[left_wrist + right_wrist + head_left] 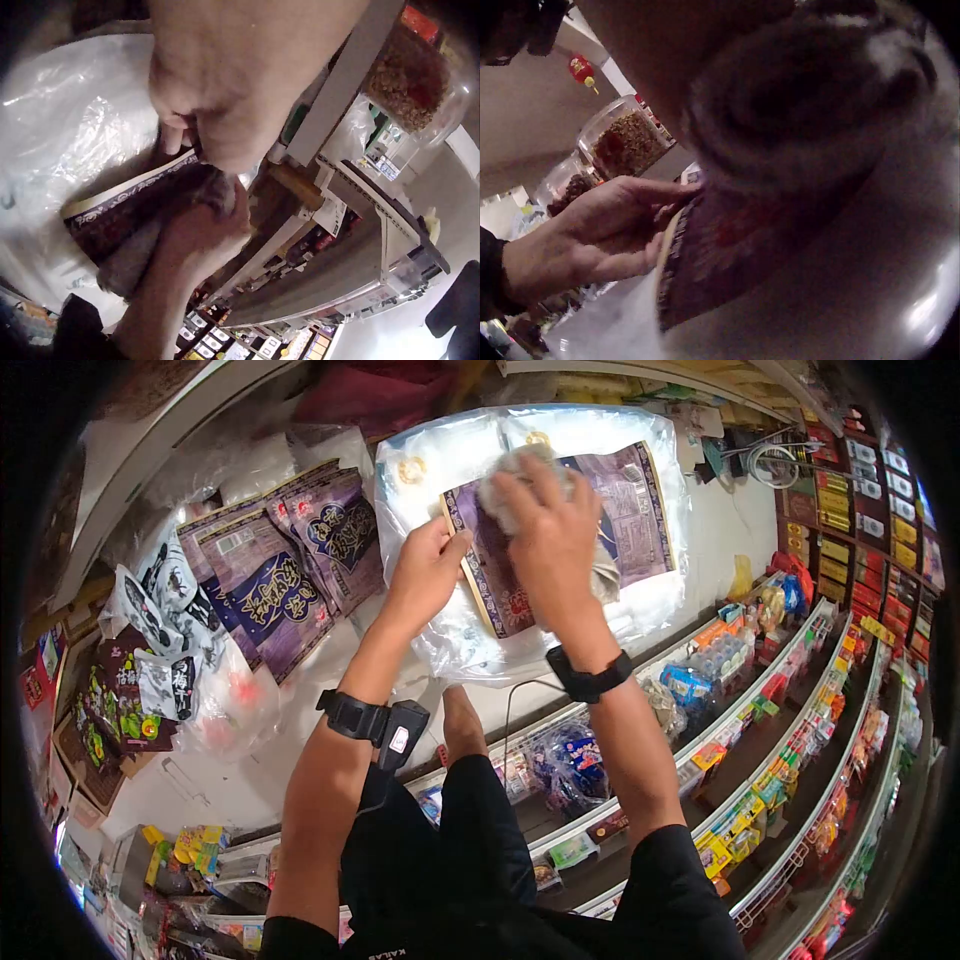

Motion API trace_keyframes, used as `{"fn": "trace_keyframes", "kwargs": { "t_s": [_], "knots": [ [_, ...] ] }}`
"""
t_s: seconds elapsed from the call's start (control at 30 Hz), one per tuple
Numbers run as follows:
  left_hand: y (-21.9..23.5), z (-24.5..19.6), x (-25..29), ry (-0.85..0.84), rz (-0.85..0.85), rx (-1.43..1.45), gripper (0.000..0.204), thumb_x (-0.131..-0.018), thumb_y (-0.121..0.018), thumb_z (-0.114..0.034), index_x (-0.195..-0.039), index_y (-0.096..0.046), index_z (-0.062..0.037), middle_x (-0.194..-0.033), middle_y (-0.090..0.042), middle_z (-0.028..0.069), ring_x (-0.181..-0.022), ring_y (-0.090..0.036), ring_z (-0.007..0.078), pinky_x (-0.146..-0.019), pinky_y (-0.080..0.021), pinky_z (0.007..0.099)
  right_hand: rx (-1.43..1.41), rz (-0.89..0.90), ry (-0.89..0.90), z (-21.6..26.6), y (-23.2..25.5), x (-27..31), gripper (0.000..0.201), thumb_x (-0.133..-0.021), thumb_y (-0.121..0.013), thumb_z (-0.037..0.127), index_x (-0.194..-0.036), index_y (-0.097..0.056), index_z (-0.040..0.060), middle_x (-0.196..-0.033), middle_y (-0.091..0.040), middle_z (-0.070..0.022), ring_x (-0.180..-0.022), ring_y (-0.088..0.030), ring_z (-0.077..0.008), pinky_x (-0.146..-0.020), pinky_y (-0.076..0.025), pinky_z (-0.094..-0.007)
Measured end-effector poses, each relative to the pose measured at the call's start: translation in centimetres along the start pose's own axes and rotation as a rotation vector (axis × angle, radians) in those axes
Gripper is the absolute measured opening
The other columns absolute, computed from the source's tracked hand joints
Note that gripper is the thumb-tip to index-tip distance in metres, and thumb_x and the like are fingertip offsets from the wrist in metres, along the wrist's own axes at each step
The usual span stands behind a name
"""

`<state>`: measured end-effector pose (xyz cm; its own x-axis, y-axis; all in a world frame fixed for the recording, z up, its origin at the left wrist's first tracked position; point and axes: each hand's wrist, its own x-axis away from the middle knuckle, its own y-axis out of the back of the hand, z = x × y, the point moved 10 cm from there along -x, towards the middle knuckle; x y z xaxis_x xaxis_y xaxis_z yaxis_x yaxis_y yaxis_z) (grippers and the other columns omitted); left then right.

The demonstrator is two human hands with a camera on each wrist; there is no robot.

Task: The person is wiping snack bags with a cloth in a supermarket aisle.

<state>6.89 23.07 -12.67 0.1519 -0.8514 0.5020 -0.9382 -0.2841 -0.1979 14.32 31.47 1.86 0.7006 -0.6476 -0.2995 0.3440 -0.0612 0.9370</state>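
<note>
- The left hand pinches the left edge of a purple packet, fingers curled on the packet's border; the left wrist view shows the same pinch.
- The right hand grips a grey cloth, fingers wrapped over it, pressing it onto the packet's top.
- The packet lies flat on a clear plastic bag, which rests on the white desk.
- Left of the bag, more purple packets lie fanned out on the desk, touching one another.
- Further left sits a pile of black-and-white snack bags.
- Shelves of goods run below the desk's edge.
</note>
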Motion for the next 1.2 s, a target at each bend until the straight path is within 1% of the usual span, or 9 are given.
{"fn": "trace_keyframes", "kwargs": {
  "t_s": [0.03, 0.07, 0.33, 0.63, 0.8, 0.97, 1.03, 1.1, 1.2],
  "knots": [
    [0.2, 0.2, 0.2, -0.011, -0.016, 0.083, 0.028, -0.109, -0.053, -0.010, -0.130, -0.060, 0.0064, -0.114, -0.073, 0.0122, -0.099, -0.072, 0.0167, -0.086, -0.061, 0.0327, 0.002, 0.008, 0.000, -1.2, -0.1, -0.1, 0.053, -0.072, -0.069, -0.006, -0.120, -0.077, 0.0162, -0.133, -0.068, -0.0103, -0.117, -0.061, -0.0372, -0.106, -0.043, -0.0507],
    [0.0, -0.2, 0.6, -0.083, -0.091, 0.274, 0.020, -0.108, -0.058, -0.015, -0.112, -0.068, 0.0008, -0.089, -0.071, 0.0025, -0.073, -0.061, 0.0078, -0.065, -0.050, 0.0287, 0.043, -0.027, -0.015, -3.2, 0.7, 0.1, 0.050, -0.074, -0.068, -0.004, -0.119, -0.076, 0.0151, -0.133, -0.068, -0.0111, -0.117, -0.060, -0.0376, -0.106, -0.042, -0.0506],
    [0.2, -0.5, 0.3, -0.164, -0.184, 0.071, 0.021, -0.104, -0.061, -0.016, -0.103, -0.067, 0.0041, -0.075, -0.068, 0.0107, -0.064, -0.057, 0.0131, -0.061, -0.046, 0.0354, -0.057, -0.135, -0.372, -18.1, 3.2, 4.8, 0.056, -0.077, -0.052, -0.006, -0.126, -0.075, 0.0088, -0.139, -0.066, -0.0169, -0.131, -0.058, -0.0382, -0.115, -0.042, -0.0416],
    [0.7, -0.3, 0.2, -0.233, -0.223, 0.009, 0.022, -0.102, -0.063, -0.016, -0.092, -0.061, 0.0043, -0.068, -0.062, 0.0153, -0.059, -0.054, 0.0177, -0.058, -0.043, 0.0390, -0.071, 0.042, 0.190, -1.2, 0.6, 6.8, 0.050, -0.071, -0.079, 0.008, -0.120, -0.079, 0.0181, -0.144, -0.065, -0.0083, -0.126, -0.059, -0.0326, -0.107, -0.045, -0.0475],
    [0.4, -0.2, 0.6, -0.201, -0.247, 0.049, 0.022, -0.101, -0.063, -0.015, -0.092, -0.061, 0.0048, -0.069, -0.062, 0.0156, -0.061, -0.055, 0.0180, -0.059, -0.044, 0.0394, 0.007, 0.088, 0.158, -6.0, 2.0, 12.7, 0.045, -0.071, -0.085, 0.013, -0.116, -0.077, 0.0158, -0.144, -0.063, -0.0123, -0.127, -0.057, -0.0378, -0.104, -0.046, -0.0494],
    [0.1, -1.4, 0.8, -0.158, -0.237, -0.086, 0.023, -0.101, -0.063, -0.014, -0.089, -0.059, 0.0050, -0.072, -0.062, 0.0222, -0.062, -0.060, 0.0294, -0.060, -0.045, 0.0430, 0.016, -0.096, -0.369, -14.5, 4.3, 12.9, 0.053, -0.079, -0.065, -0.011, -0.128, -0.069, 0.0078, -0.147, -0.056, -0.0224, -0.133, -0.054, -0.0400, -0.114, -0.041, -0.0478],
    [0.0, -2.2, 0.9, -0.200, -0.247, -0.279, 0.022, -0.105, -0.061, -0.017, -0.102, -0.066, 0.0041, -0.071, -0.064, 0.0083, -0.063, -0.054, 0.0110, -0.060, -0.043, 0.0338, -0.012, -0.161, -0.311, -13.4, 4.9, 10.1, 0.054, -0.075, -0.065, -0.011, -0.125, -0.071, 0.0084, -0.143, -0.059, -0.0199, -0.128, -0.057, -0.0396, -0.112, -0.043, -0.0472],
    [0.2, -1.9, 0.6, -0.239, -0.247, -0.252, 0.023, -0.104, -0.062, -0.017, -0.096, -0.064, 0.0043, -0.071, -0.064, 0.0108, -0.063, -0.055, 0.0140, -0.061, -0.044, 0.0360, -0.038, -0.228, -0.261, -11.2, 5.8, 6.2, 0.055, -0.071, -0.065, -0.011, -0.121, -0.073, 0.0090, -0.140, -0.063, -0.0174, -0.124, -0.059, -0.0391, -0.109, -0.045, -0.0465],
    [0.4, -1.6, 0.9, -0.253, -0.251, -0.242, 0.024, -0.104, -0.062, -0.017, -0.091, -0.061, 0.0036, -0.070, -0.063, 0.0109, -0.063, -0.054, 0.0146, -0.060, -0.044, 0.0364, -0.026, 0.105, 0.152, -4.5, 2.1, 1.1, 0.056, -0.070, -0.062, -0.014, -0.120, -0.074, 0.0098, -0.132, -0.068, -0.0144, -0.120, -0.060, -0.0394, -0.110, -0.045, -0.0467]
  ]
}}
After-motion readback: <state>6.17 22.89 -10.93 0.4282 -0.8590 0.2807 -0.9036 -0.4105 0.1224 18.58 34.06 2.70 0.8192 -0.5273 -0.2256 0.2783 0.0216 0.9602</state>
